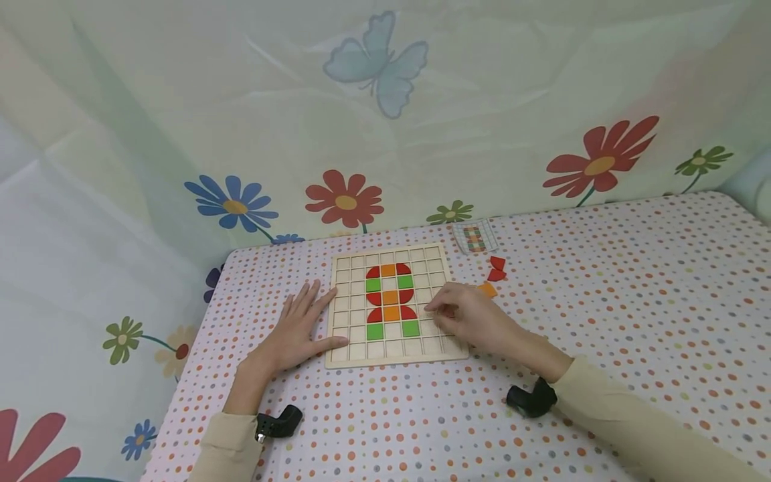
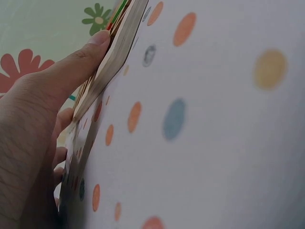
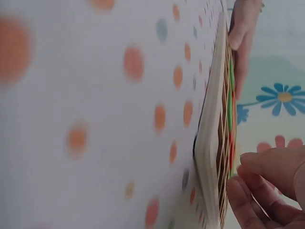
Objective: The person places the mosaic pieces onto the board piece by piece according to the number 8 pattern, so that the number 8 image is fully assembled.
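A wooden grid board lies on the dotted table, bearing red rounded pieces, orange squares and green squares in its middle columns. My left hand rests at the board's left edge with fingers spread, the thumb lying over the rim in the left wrist view. Above the board's right side is my right hand, its fingers loosely bent. In the right wrist view, thumb and forefinger stand slightly apart close over the grid, with no piece showing between them.
Right of the board lie two loose red pieces and an orange piece, partly behind the right hand. A printed pattern card is by the board's far right corner. A flowered cloth hangs behind the table.
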Tool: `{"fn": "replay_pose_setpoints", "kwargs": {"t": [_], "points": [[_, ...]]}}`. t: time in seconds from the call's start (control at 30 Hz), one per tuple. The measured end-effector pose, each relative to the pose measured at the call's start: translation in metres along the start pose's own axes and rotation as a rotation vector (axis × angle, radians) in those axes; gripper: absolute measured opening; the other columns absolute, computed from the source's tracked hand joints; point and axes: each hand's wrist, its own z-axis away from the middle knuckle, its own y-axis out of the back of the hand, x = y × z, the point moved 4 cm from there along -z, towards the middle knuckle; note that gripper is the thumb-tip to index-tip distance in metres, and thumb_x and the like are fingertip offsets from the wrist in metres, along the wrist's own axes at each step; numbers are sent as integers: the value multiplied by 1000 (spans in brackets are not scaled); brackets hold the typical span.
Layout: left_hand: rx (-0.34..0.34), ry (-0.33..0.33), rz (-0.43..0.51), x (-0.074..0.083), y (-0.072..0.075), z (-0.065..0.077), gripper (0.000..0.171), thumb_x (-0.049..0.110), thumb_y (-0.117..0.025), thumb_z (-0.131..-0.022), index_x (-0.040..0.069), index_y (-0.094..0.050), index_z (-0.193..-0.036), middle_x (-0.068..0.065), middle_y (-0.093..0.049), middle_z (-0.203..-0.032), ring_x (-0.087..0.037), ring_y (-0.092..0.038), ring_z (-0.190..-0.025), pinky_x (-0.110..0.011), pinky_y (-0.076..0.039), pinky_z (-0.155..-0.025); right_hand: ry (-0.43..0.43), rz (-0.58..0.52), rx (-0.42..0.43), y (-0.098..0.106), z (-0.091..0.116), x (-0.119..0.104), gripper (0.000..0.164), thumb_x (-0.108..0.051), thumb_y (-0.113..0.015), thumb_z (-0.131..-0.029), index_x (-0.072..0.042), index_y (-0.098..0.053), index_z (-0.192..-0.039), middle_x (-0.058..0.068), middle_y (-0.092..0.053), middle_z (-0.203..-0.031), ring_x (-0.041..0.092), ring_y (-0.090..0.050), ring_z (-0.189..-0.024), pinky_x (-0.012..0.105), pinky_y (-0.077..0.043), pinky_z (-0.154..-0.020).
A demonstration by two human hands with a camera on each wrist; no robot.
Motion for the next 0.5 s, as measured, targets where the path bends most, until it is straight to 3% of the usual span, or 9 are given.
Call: {"fn": "replay_pose_setpoints", "kwargs": {"t": [0.27,0.5], "points": [[2,2,2,0,0,0,101,67,-68,-89,20,-25,-168,-14,-7,-176,-37,-1,-162,-59,1,-130,-18,167,81,41,10,24,22,8,-78,-86,-2,-81,-105,11,-72,-108,24,-67,-94,38,-58,-75],[0,10,-1,0,-1,0,101,68,-67,-89,21,-25,-168,-14,-7,-176,-37,-1,-162,-60,0,-130,-64,170,66,58,18,50,26,7,-81,-86,2,-78,-111,18,-73,-113,32,-71,-100,40,-63,-78]]}}
